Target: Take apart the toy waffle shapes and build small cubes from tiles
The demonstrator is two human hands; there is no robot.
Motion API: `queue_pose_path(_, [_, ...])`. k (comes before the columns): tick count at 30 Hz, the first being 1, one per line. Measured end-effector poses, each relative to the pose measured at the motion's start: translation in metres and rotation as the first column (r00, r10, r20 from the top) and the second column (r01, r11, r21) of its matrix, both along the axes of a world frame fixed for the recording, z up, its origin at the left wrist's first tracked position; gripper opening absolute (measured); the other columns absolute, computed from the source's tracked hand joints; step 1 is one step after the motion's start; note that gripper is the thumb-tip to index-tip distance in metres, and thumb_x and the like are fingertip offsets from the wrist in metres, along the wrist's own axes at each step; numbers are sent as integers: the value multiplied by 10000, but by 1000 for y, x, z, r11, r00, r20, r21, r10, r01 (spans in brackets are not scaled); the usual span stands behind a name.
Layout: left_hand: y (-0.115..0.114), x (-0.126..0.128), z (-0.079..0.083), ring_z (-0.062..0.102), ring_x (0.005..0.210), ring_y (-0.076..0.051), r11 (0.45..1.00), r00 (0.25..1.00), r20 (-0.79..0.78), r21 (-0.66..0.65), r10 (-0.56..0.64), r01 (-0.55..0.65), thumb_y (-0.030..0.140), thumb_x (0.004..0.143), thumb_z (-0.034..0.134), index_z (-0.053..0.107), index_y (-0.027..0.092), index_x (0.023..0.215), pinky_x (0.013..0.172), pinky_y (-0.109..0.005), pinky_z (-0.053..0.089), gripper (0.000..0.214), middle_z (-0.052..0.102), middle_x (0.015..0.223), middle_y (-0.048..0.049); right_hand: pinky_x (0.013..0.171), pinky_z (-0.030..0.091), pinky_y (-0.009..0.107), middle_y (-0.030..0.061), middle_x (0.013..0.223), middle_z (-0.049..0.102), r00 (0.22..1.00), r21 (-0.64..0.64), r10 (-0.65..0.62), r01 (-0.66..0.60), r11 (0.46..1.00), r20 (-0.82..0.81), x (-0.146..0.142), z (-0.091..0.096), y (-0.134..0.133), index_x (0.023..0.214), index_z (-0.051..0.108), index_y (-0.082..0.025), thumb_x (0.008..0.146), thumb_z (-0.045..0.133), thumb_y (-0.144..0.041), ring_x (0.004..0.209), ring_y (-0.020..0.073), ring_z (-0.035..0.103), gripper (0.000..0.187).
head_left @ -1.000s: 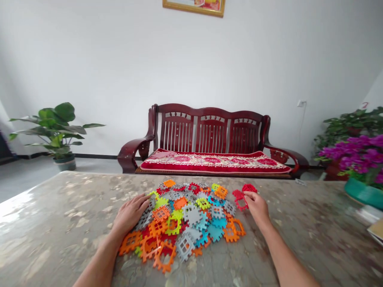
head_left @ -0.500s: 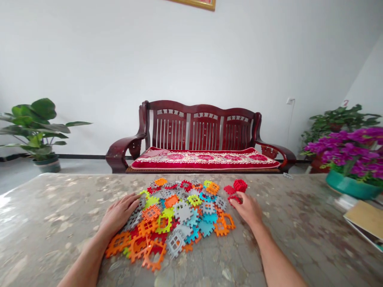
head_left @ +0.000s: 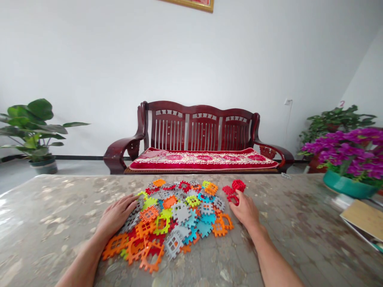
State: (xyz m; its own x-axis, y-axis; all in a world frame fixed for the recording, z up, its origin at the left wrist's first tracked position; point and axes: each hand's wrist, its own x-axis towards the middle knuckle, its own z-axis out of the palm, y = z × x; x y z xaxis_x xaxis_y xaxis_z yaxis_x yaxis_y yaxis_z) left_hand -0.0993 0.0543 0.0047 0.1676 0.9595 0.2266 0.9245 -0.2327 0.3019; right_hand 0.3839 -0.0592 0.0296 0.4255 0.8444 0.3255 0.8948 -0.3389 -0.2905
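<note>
A heap of flat, toothed plastic tiles (head_left: 176, 215) in orange, grey, blue, green and red lies on the marbled table (head_left: 60, 215). My left hand (head_left: 115, 217) rests flat on the heap's left edge, fingers stretched over grey tiles. My right hand (head_left: 243, 209) lies at the heap's right side, its fingertips on a small group of red tiles (head_left: 235, 189) set apart from the heap. Whether the fingers pinch a red tile or only touch it is unclear.
A teal pot of purple flowers (head_left: 348, 167) and books (head_left: 363, 221) stand at the table's right edge. Beyond the table are a dark wooden bench (head_left: 200, 137) with a red cushion, a leafy plant (head_left: 31, 133) at left and another plant (head_left: 335, 121) at right.
My right hand has drawn slightly back toward the heap and lowered onto the red tiles. The view shifted right. My left hand stays on the heap.
</note>
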Motion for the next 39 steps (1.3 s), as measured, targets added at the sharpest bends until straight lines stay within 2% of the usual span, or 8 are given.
queue_pose_path(7, [2,-1,-1,551,1264,-248,999,1000,6,39,-14,13,501,909,328,666,292,1239,1085,-386,396,516,617,1353,-15,837,474,342,75,1142,693,997,208,30,-14,978,-76,4,-3,1,1296,522,-216,792,597,-425,1010,237,646,551])
queue_pose_path(12, [2,-1,-1,539,1278,-246,999,1000,8,32,-7,7,510,910,322,659,295,1250,1099,-389,382,525,606,1366,-18,911,473,372,116,1195,674,978,421,48,44,906,-205,22,0,8,1307,509,-188,790,566,-466,1056,242,641,590])
queue_pose_path(15, [2,-2,-2,542,1275,-251,1000,1000,19,23,3,-3,526,909,323,659,293,1251,1098,-394,384,533,608,1364,-22,938,467,387,156,1227,654,963,473,32,102,875,-267,37,6,19,1313,505,-149,778,564,-480,1075,254,636,632])
queue_pose_path(18, [3,-4,-3,536,1280,-254,1000,1000,26,21,3,-4,536,906,326,658,290,1252,1102,-401,380,539,603,1370,-25,939,465,387,158,1218,660,969,444,-5,118,888,-248,47,12,32,1303,523,-145,777,570,-449,1085,263,632,609])
queue_pose_path(26, [3,-3,-4,528,1287,-250,1000,999,36,20,-3,2,528,909,324,654,278,1257,1118,-406,360,540,601,1372,-37,923,459,354,168,1201,668,992,231,-85,105,967,-98,56,24,53,1318,526,-110,831,550,-352,1078,261,637,544])
queue_pose_path(33, [2,-2,0,540,1275,-250,1000,999,32,17,-2,2,519,904,343,662,276,1243,1107,-398,376,526,612,1359,-34,899,455,347,149,1177,680,993,138,-113,118,983,-40,58,28,59,1342,516,-146,836,564,-360,1066,254,638,552])
queue_pose_path(39, [1,-2,0,536,1279,-255,1000,1000,21,0,-4,4,536,906,321,653,294,1252,1113,-412,369,537,601,1371,-25,843,459,341,135,1131,692,993,88,-113,114,990,-12,56,24,57,1294,558,-162,839,548,-371,1012,257,650,500])
